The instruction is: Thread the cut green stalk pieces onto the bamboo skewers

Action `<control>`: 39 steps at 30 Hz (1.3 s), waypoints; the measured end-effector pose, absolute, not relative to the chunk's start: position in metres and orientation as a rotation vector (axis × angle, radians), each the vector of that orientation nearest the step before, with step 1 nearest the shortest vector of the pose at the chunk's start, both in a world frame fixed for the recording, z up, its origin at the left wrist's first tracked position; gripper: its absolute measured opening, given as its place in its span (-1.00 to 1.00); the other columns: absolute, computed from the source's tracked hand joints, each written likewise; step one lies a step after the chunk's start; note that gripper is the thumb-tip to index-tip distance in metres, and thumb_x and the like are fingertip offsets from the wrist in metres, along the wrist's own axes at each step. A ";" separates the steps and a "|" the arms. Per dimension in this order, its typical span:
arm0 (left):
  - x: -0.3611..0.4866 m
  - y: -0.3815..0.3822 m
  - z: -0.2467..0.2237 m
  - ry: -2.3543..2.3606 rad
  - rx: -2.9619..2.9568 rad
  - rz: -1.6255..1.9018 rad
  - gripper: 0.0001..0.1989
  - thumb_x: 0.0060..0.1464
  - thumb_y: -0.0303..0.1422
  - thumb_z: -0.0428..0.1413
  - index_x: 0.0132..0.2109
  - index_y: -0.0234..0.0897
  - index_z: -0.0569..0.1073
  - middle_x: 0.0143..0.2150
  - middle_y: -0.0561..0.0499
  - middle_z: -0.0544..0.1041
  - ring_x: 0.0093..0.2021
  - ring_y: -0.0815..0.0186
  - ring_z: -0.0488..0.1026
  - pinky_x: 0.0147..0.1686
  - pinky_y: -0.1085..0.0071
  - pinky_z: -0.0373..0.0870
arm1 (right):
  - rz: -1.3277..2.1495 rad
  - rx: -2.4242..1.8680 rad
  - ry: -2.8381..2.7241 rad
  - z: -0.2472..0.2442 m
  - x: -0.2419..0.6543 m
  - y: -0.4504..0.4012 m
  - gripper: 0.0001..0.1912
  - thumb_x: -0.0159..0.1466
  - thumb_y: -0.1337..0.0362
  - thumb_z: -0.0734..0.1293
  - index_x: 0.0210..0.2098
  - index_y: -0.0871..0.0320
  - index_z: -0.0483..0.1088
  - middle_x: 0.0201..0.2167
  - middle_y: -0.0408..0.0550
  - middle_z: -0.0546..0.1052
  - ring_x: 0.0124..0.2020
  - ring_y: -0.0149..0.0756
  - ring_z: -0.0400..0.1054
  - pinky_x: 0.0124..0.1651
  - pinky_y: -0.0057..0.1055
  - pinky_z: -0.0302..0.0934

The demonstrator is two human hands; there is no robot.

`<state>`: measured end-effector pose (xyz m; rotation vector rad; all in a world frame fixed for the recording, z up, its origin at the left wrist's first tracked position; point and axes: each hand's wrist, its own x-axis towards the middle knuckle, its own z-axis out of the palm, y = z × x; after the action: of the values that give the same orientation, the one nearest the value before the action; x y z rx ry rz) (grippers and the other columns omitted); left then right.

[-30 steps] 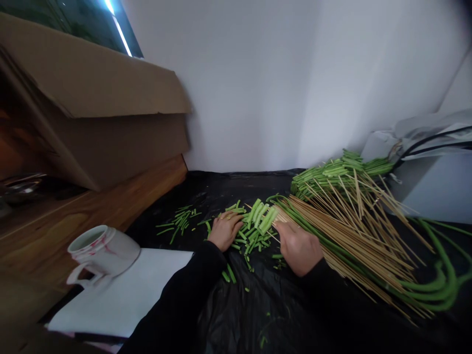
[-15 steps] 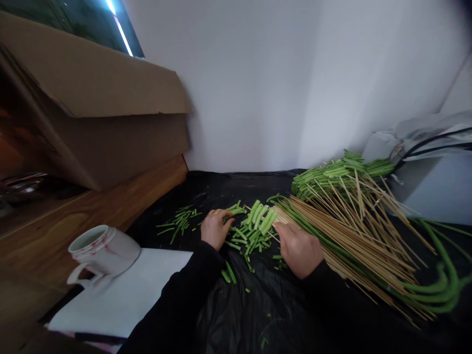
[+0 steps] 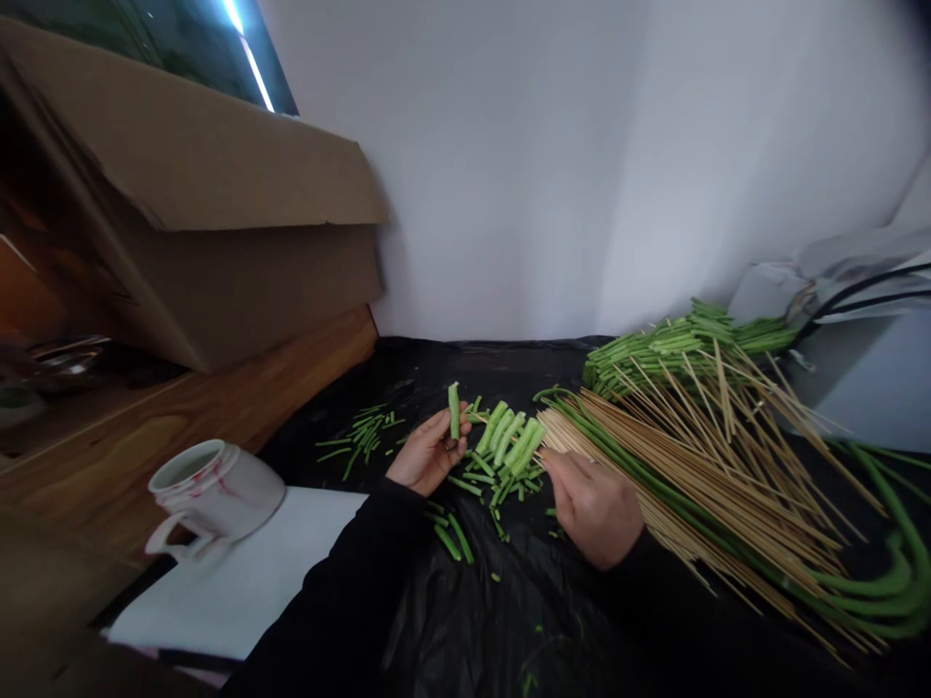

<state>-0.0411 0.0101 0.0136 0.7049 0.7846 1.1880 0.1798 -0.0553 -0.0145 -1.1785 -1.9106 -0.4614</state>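
Note:
Between the fingertips of my left hand stands a short cut green stalk piece, held upright. My right hand is closed on the end of a thin wooden skewer. Several green pieces are threaded side by side on that skewer, whose tip points toward my left hand. Loose cut green pieces lie under and around them on the black plastic sheet. To the right of my right hand lies a thick bundle of wooden skewers, with long green stalks across it.
A white mug lies tilted on white paper at the left, near a cardboard box. Small green scraps lie left of centre. Stacked green skewers stand at the back right.
My left hand has lifted from the loose pieces and now holds one green piece upright. My right hand stays on the skewer. The view has shifted slightly.

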 end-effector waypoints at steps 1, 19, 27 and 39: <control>-0.041 0.009 0.015 0.768 0.683 1.179 -0.79 0.11 -0.45 0.09 -0.10 -0.34 0.50 -0.33 -0.05 0.53 -0.35 0.45 0.47 -0.35 0.56 0.42 | -0.457 -1.183 -1.913 -0.015 0.180 -0.056 -0.71 0.26 0.46 0.16 -0.15 0.24 0.46 -0.48 -0.05 0.50 -0.42 -0.38 0.38 -0.30 -0.47 0.14; -0.038 0.011 0.007 0.787 0.697 1.200 -0.81 0.01 -0.43 0.20 -0.17 -0.35 0.53 -0.34 -0.03 0.53 -0.38 0.45 0.45 -0.38 0.55 0.43 | -0.424 -1.223 -1.977 -0.017 0.179 -0.056 -0.72 0.28 0.42 0.16 -0.14 0.22 0.46 -0.42 -0.05 0.52 -0.38 -0.38 0.39 -0.28 -0.46 0.12; -0.037 0.009 0.007 0.808 0.762 1.207 -0.83 -0.05 -0.43 0.24 -0.24 -0.35 0.55 -0.30 -0.03 0.54 -0.36 0.44 0.45 -0.35 0.53 0.42 | -0.427 -1.248 -1.981 -0.018 0.179 -0.057 -0.72 0.30 0.40 0.15 -0.14 0.22 0.46 -0.42 -0.03 0.52 -0.39 -0.38 0.38 -0.29 -0.47 0.14; -0.038 0.010 0.009 0.906 0.814 1.266 -0.78 -0.18 -0.45 0.31 -0.28 -0.38 0.58 -0.33 -0.05 0.58 -0.40 0.44 0.44 -0.40 0.54 0.39 | -0.425 -1.271 -1.996 -0.016 0.178 -0.059 -0.72 0.29 0.40 0.14 -0.18 0.22 0.47 -0.47 -0.07 0.48 -0.47 -0.37 0.34 -0.39 -0.43 0.06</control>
<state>-0.0380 0.0104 0.0091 0.8136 0.9060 1.2659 0.1781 -0.0589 -0.0162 -1.2714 -1.9956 -0.4251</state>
